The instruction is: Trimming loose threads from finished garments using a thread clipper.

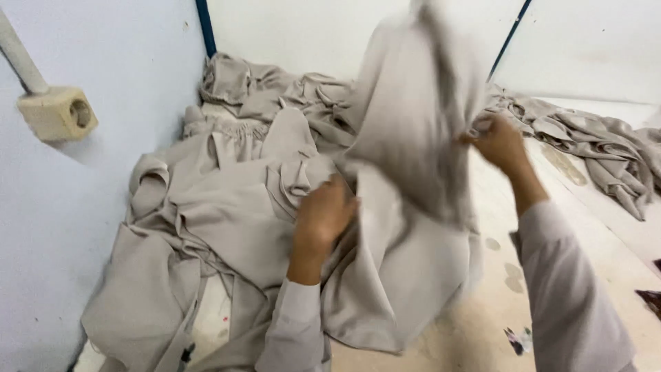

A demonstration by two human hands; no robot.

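Both hands, left [323, 217] and right [501, 141], clenched on lifted beige garment [406, 124]; hem below grips could snag heaped garments [227, 207], dragging them.

Bright even light; lifted cloth [413, 103] motion-blurred; shadows soft.

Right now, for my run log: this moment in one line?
left hand: grips cloth | right hand: lifts cloth | pile: beside wall

A worn white surface [482, 324] carries a heap of beige garments [227, 207] against the wall, more beige cloth [599, 145] at the right, and small scraps [516, 339].
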